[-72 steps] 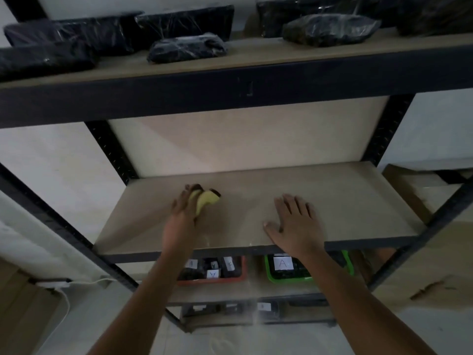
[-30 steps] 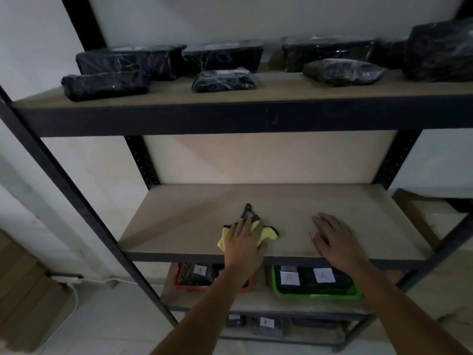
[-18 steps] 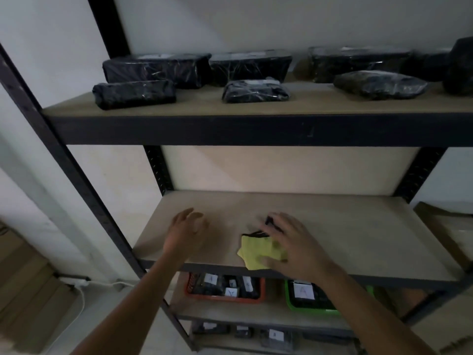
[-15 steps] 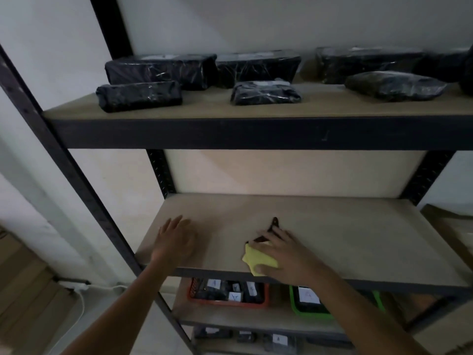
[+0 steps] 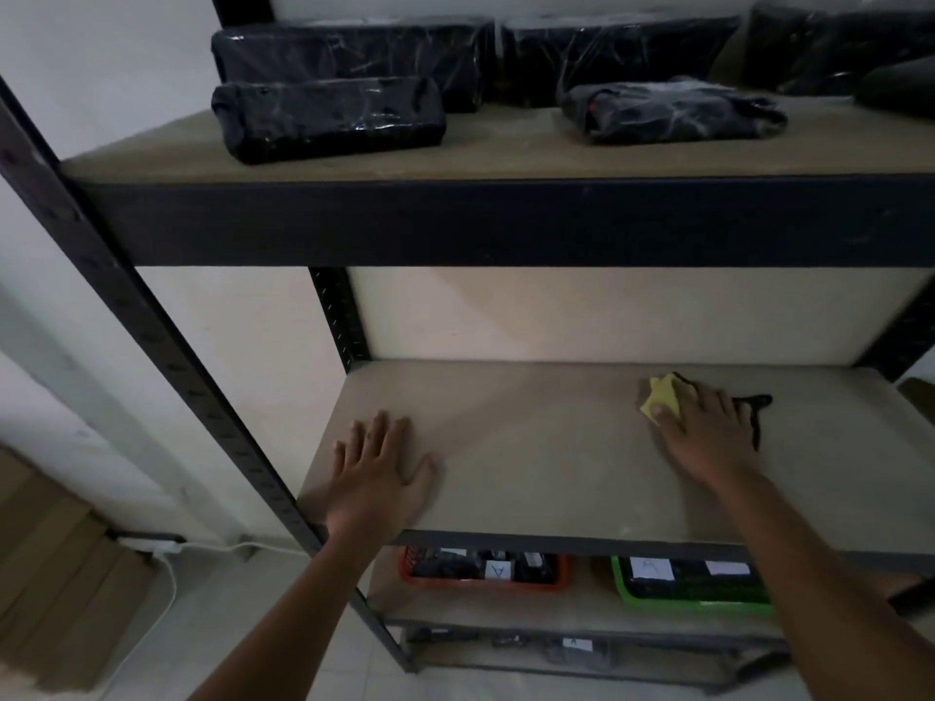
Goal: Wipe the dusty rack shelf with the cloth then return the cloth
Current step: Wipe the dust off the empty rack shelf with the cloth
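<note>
Nearest, the left hand [image 5: 377,475] lies flat and empty at the shelf [image 5: 546,478] front-left, while farther back-right the right hand [image 5: 706,430] presses the yellow cloth [image 5: 660,399] under spread fingers, unwiped board stretching rightward.

A paper label [image 5: 497,569] in the orange basket [image 5: 483,582] reads "A"; other labels are unreadable.

Left hand [image 5: 378,477] is lying flat, fingers spread; right hand [image 5: 705,431] is pressing palm-down, arm stretching forward.
</note>
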